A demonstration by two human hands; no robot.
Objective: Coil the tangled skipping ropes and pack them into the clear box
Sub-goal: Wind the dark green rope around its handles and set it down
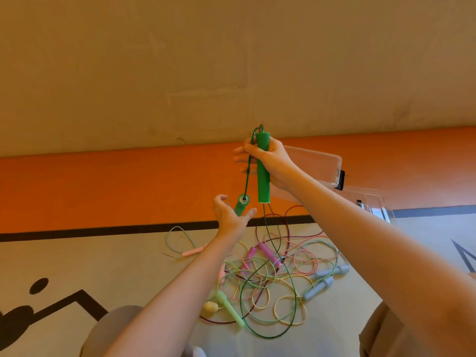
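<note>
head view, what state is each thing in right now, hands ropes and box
right hand: raised, grips one dark green handle upright
left hand: fingers loosely round the second green handle, grip unclear
dark green rope: uncoiled, hangs in a long loop to the floor
pastel ropes: tangled pile on the floor
pink handle: lies apart, left of the pile
clear box: on the floor behind the right hand, contents not clear
</note>
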